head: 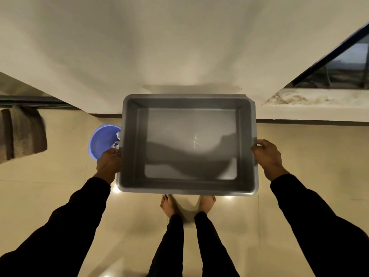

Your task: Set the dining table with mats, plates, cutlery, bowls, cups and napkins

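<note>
Head view: left hand (108, 163) and right hand (268, 156) each grip grey tub (189, 188) by side rim; empty, stiff, likely light.

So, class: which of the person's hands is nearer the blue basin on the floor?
Left. The left hand grips the grey tub's left rim, overlapping the blue basin in this view. The right hand grips the opposite rim, the whole tub between it and the basin.

Single head-worn wide-angle view, aimed steeply down from standing height; grey tub (189, 186) framed centrally and close, floor (299, 156) and wall (179, 47) seen beyond, edges distorted.
</note>
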